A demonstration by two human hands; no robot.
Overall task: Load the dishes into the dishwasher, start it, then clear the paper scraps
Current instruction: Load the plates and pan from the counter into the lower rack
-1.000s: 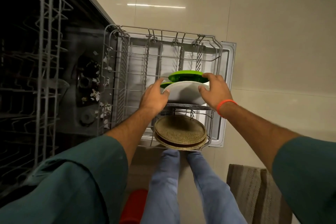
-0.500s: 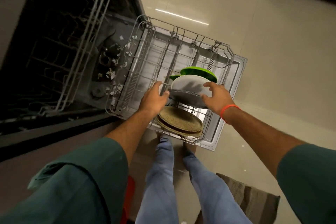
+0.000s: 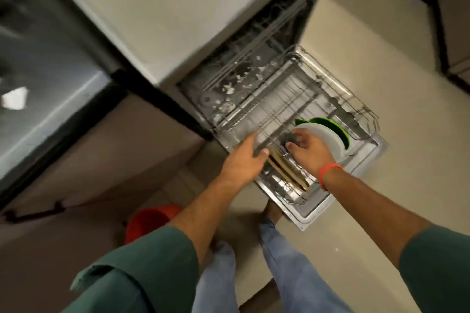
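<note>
The right hand curls its fingers over a dark grey plate that stands on edge in the lower rack; this grip pinches the plate's upper rim, thumb low and fingers on top. The left hand lies spread and relaxed, fingers straight, on the rack wires just beside the dark plate; whether it bears any weight on the wires cannot be told. Behind the right hand stands a white plate, and behind that a green plate, both upright in the rack slots. In front of the hands, two tan plates stand on edge near the front of the rack. The rack is pulled out over the open dishwasher door. Handling judgement: the plates look rigid, smooth and probably breakable, moderately heavy for their size; take each by the top rim with thumb and fingers on opposite faces, and lower it squarely between the tines so that it does not knock its neighbour. White paper scraps lie scattered on the tub floor behind the rack; they are light and limp, and their number cannot be made out. The frame is motion-blurred: the tine spacing, the lower edge of the dark plate and its seating in a slot are hidden. An orange bucket stands on the floor by the person's legs. The upper rack interior is dark and indistinct.
</note>
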